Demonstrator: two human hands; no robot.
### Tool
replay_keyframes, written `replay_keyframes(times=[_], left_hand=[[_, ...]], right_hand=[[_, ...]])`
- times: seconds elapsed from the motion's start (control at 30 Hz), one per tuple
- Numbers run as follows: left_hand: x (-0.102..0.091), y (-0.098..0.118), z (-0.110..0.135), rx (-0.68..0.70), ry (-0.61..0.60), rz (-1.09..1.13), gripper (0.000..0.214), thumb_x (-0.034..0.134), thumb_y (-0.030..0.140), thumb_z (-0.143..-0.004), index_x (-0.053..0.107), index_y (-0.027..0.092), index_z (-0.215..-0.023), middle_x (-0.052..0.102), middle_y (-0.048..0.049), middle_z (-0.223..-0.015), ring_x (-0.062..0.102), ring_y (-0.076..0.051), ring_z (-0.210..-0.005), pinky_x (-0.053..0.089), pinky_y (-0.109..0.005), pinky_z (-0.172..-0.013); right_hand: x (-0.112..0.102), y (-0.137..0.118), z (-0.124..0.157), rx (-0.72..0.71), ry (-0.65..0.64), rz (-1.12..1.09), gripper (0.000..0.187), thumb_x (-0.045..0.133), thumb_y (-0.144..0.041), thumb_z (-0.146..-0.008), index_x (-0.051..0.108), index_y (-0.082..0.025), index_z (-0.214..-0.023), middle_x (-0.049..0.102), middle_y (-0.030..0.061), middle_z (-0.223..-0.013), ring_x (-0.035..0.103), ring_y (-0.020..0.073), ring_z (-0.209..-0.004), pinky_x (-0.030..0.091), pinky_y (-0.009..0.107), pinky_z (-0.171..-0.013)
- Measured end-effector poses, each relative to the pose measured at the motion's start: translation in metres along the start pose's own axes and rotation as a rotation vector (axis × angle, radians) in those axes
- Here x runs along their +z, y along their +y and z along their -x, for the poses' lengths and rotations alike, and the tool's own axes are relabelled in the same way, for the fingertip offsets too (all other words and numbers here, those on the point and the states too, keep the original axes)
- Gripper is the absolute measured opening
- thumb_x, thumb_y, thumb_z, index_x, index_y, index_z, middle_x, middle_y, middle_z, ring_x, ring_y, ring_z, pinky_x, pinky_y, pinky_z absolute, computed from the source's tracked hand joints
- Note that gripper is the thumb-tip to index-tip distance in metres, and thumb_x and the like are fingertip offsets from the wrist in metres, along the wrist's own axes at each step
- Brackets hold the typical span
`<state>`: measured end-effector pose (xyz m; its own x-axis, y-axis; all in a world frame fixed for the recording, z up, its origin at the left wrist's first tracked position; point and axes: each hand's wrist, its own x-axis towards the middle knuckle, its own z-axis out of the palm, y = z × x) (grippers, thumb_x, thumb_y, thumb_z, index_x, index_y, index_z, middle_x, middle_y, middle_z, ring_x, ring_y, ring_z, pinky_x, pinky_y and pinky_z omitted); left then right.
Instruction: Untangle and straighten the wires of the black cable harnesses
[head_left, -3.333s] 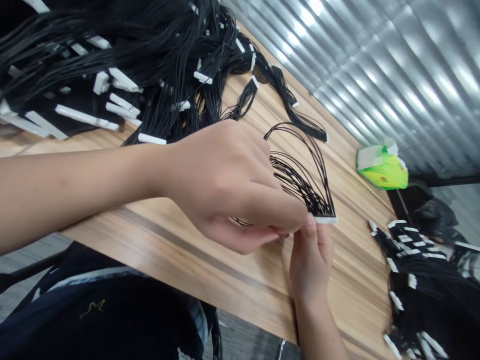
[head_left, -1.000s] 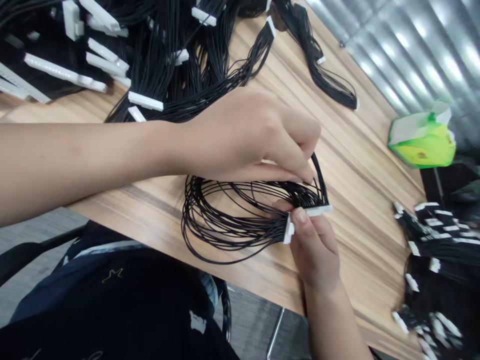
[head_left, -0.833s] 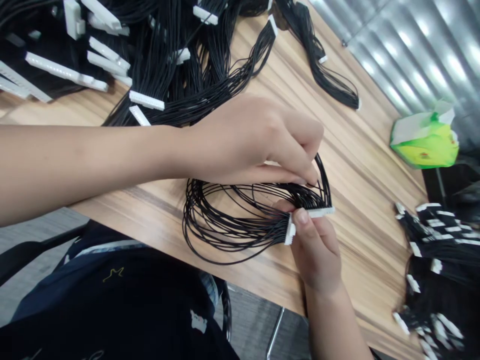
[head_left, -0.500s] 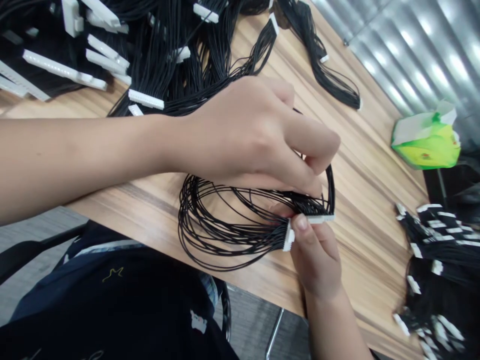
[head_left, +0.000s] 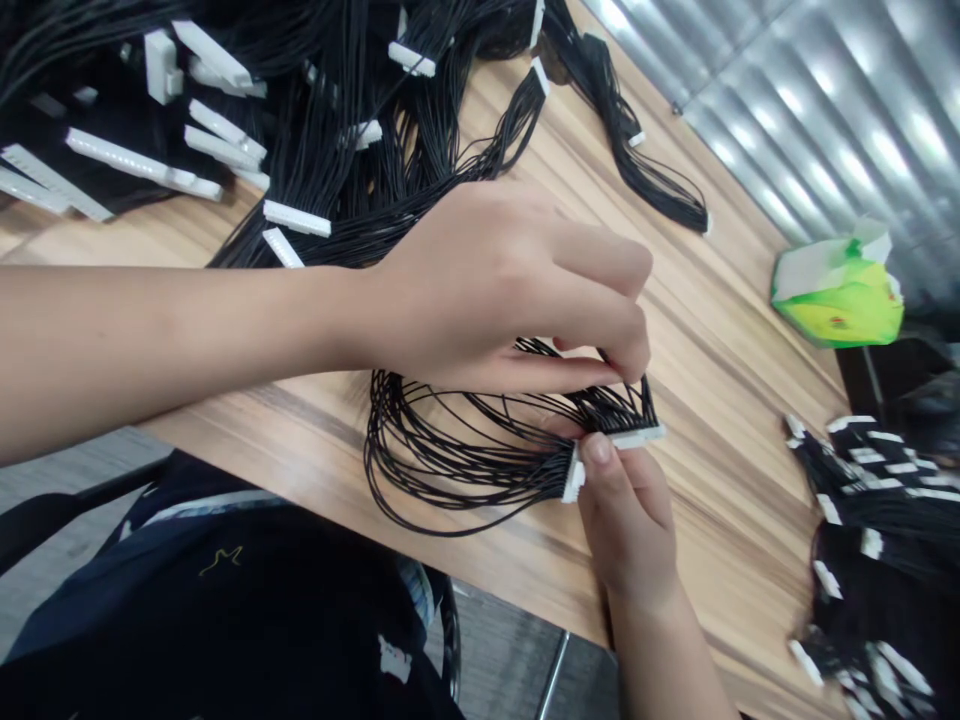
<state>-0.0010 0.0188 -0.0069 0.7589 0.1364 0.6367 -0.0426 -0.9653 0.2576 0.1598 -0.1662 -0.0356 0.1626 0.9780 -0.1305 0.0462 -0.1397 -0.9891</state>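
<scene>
- Left hand [head_left: 502, 290]: reaches in from the left, palm down, fingers drawn together. The thumb and fingertips pinch the black wires of the wire harness [head_left: 450, 465] just behind its upper connector.
- Right hand [head_left: 626, 510]: comes up from below, directly under the left fingertips. The thumb presses on the corner where the two white connectors [head_left: 636, 437] meet, clamping them against the fingers beneath.
- Wire harness: its thin black wires curve in a loose loop under the left palm and towards the wrist, lying on the wooden table [head_left: 720, 330]. Both ends come back to the right hand's grip.
- Pile of harnesses [head_left: 315, 120]: a dense black tangle with white plugs, beyond the left hand's knuckles and forearm.
- Smaller pile [head_left: 877, 520]: well to the outer side of the right hand, at the table edge.
- Green packet [head_left: 836, 295]: beyond the right hand, apart from both hands, near the ribbed metal wall [head_left: 825, 100].
</scene>
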Motion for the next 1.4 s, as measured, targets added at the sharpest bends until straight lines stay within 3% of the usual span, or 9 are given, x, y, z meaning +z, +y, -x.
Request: replay_keyframes(times=[0.2,0.33,0.53,0.63,0.73,0.87,1.07,1.23,1.4], left_hand=[[-0.016,0.004,-0.013,-0.065,-0.003,-0.025,0.04,0.038,0.036,-0.097,0.077,0.036,-0.104,0.07,0.0064,-0.096,0.068,-0.005,-0.078,0.043,-0.022,-0.064],[-0.031,0.009,-0.026,-0.131,-0.07,0.055,0.056,0.031,0.053,-0.093,0.079,0.027,-0.078,0.064,0.0028,-0.073,0.067,-0.009,-0.076,0.046,-0.026,-0.067],[-0.031,-0.002,-0.022,0.19,-0.189,-0.112,0.057,0.027,0.039,-0.094,0.067,0.017,-0.06,0.047,0.0053,-0.06,0.053,-0.002,-0.062,0.04,-0.03,-0.068],[-0.029,-0.001,-0.021,0.164,-0.292,-0.168,0.062,0.019,0.041,-0.098,0.064,0.016,-0.064,0.042,0.0051,-0.061,0.054,-0.003,-0.064,0.04,-0.029,-0.069],[-0.029,0.001,-0.021,0.085,-0.205,-0.156,0.067,0.013,0.048,-0.099,0.069,0.016,-0.081,0.046,0.0032,-0.067,0.059,-0.007,-0.071,0.036,-0.028,-0.065],[-0.03,-0.001,-0.023,-0.027,-0.132,0.011,0.063,0.025,0.056,-0.099,0.069,0.018,-0.073,0.052,0.0041,-0.063,0.058,-0.005,-0.063,0.039,-0.027,-0.069],[-0.012,0.003,-0.013,0.094,-0.266,-0.11,0.045,0.036,0.038,-0.1,0.066,0.023,-0.07,0.057,0.0042,-0.053,0.048,-0.01,-0.05,0.038,-0.032,-0.063],[0.004,0.014,0.0,0.023,-0.047,-0.133,0.03,0.046,0.026,-0.1,0.071,0.026,-0.082,0.069,0.0043,-0.073,0.052,-0.008,-0.059,0.033,-0.03,-0.063],[0.001,0.021,-0.001,-0.111,-0.106,-0.065,0.039,0.043,0.03,-0.102,0.077,0.03,-0.082,0.075,0.0062,-0.085,0.058,-0.011,-0.072,0.03,-0.029,-0.058]], right_hand=[[-0.004,-0.002,-0.006,-0.019,0.199,0.06,0.024,0.061,-0.045,-0.095,0.078,-0.029,-0.1,0.079,0.0033,-0.095,0.071,0.0225,-0.089,0.056,0.039,-0.083],[-0.002,-0.006,-0.012,-0.019,0.291,0.097,0.03,0.064,-0.051,-0.092,0.078,-0.025,-0.091,0.077,0.0036,-0.082,0.07,0.0215,-0.078,0.054,0.037,-0.075],[-0.002,-0.009,-0.013,-0.033,0.346,0.118,0.032,0.064,-0.053,-0.091,0.077,-0.023,-0.087,0.074,0.0024,-0.075,0.065,0.0193,-0.071,0.05,0.034,-0.067],[-0.003,-0.009,-0.013,-0.024,0.347,0.128,0.032,0.063,-0.052,-0.092,0.076,-0.024,-0.088,0.073,0.0025,-0.074,0.064,0.0195,-0.071,0.049,0.034,-0.066],[-0.004,-0.009,-0.013,-0.014,0.343,0.151,0.033,0.062,-0.054,-0.092,0.076,-0.025,-0.089,0.073,0.0037,-0.076,0.064,0.0208,-0.072,0.049,0.036,-0.066],[-0.002,-0.01,-0.012,-0.032,0.385,0.148,0.034,0.064,-0.056,-0.09,0.076,-0.025,-0.088,0.075,0.0053,-0.085,0.066,0.0229,-0.081,0.052,0.038,-0.075],[0.002,-0.013,-0.015,-0.084,0.408,0.06,0.023,0.066,-0.047,-0.091,0.076,-0.026,-0.09,0.074,0.0023,-0.093,0.066,0.0203,-0.089,0.052,0.036,-0.084],[0.004,-0.012,-0.015,-0.095,0.448,0.077,0.023,0.065,-0.047,-0.091,0.074,-0.026,-0.09,0.073,0.0029,-0.095,0.066,0.0197,-0.085,0.054,0.038,-0.084],[0.003,-0.006,-0.012,-0.161,0.436,0.165,0.022,0.062,-0.045,-0.093,0.075,-0.027,-0.094,0.075,0.0043,-0.093,0.067,0.0224,-0.09,0.053,0.04,-0.086]])
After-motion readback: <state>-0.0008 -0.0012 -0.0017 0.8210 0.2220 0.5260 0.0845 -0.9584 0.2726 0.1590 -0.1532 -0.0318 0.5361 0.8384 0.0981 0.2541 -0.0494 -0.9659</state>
